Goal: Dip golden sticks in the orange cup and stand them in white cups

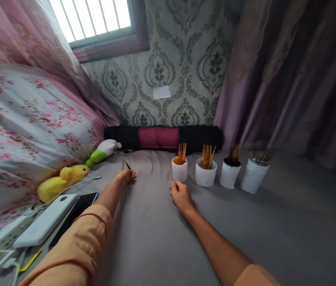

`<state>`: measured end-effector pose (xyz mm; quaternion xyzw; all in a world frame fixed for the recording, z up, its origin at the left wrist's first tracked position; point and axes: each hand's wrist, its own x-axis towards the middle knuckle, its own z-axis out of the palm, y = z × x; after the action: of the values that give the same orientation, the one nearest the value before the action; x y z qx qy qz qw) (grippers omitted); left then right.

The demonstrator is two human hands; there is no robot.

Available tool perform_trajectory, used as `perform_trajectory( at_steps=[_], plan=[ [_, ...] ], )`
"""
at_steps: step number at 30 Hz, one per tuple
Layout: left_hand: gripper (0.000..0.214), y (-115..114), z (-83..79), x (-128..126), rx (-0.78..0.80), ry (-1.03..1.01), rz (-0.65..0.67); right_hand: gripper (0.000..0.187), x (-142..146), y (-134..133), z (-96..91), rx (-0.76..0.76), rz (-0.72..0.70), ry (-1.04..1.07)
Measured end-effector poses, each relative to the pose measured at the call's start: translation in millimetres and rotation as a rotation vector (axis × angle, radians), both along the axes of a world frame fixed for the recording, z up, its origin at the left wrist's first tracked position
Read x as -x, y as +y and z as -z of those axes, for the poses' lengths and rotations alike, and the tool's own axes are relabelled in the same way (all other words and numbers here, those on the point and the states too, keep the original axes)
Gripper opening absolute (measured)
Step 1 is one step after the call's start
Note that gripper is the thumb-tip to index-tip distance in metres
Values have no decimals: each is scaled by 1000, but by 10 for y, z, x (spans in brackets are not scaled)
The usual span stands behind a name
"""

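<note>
My left hand [124, 175] rests on the grey sheet [156, 222], closed around a couple of thin sticks [125, 164] that poke up past the fingers. To its right, my right hand [180, 194] lies with its fingers curled just in front of the first white cup [179, 170]; what it pinches, if anything, is hidden. Four white cups stand in a row holding upright sticks: the first has orange sticks, the second cup [205, 173] light wooden ones, the third cup [230, 174] and fourth cup [254, 175] darker ones.
A black and red bolster [162, 137] lies against the patterned wall. On the left are a floral blanket [22, 119], a yellow plush toy [60, 180], a green and white plush toy [103, 151], a white power bank [47, 222], a black phone [80, 206] and a power strip [1, 238]. Curtains hang on the right.
</note>
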<state>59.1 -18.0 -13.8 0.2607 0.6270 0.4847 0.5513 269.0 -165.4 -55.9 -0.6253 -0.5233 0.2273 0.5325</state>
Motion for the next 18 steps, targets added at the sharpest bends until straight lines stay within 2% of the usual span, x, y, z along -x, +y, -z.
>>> perform_trajectory(
  at_steps=[10, 18],
  plan=[
    [12, -226, -47, -89, -46, -197, 101, 39, -20, 19, 33, -18, -19, -39],
    [10, -501, 30, -199, -148, -337, 137, 38, -19, 13, 37, -24, -22, -35]
  ],
)
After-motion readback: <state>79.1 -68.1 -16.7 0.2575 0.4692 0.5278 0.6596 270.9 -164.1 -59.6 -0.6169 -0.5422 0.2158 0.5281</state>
